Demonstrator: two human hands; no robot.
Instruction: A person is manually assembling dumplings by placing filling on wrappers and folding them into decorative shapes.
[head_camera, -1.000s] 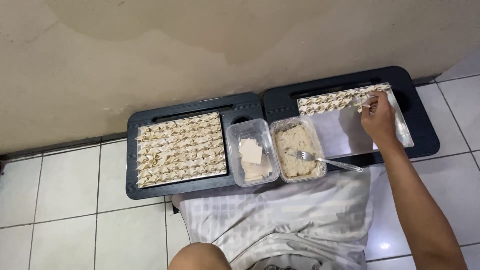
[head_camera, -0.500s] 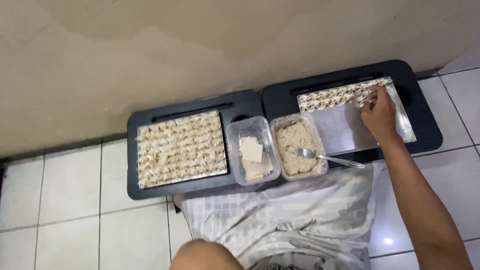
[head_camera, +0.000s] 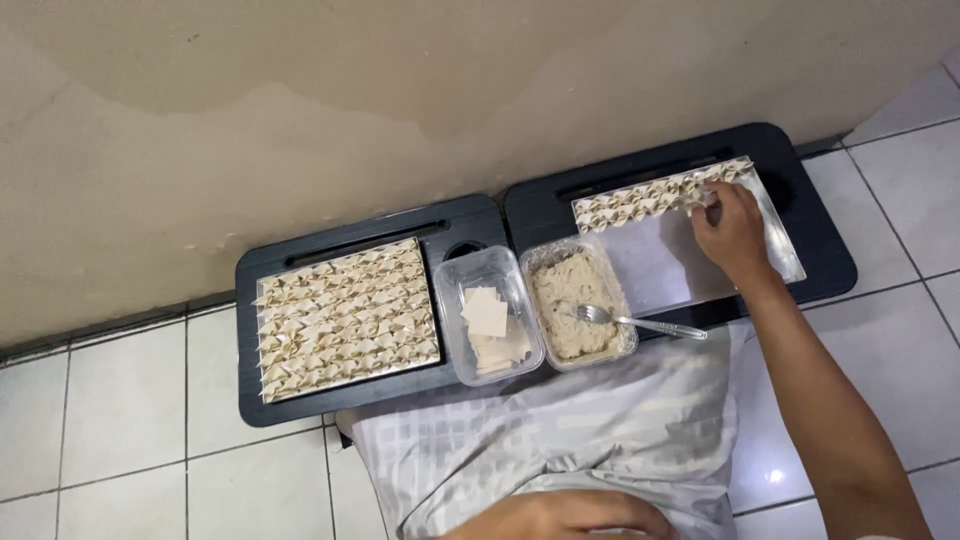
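Note:
My right hand reaches over a metal tray on the right black lap table, its fingertips touching the end of a row of folded dumplings along the tray's far edge. Whether a dumpling is pinched in the fingers I cannot tell. My left hand rests at the bottom of the view on a grey checked cloth, fingers loosely curled, holding nothing. Between the trays stand a clear tub of square wrappers and a clear tub of minced filling with a fork lying in it.
The left black lap table carries a tray fully packed with folded dumplings. A stained beige wall rises right behind both tables. White floor tiles surround them.
My right hand shifted slightly along the row of dumplings at the far edge of the right tray. The view has drifted a little; tubs and fork stay put.

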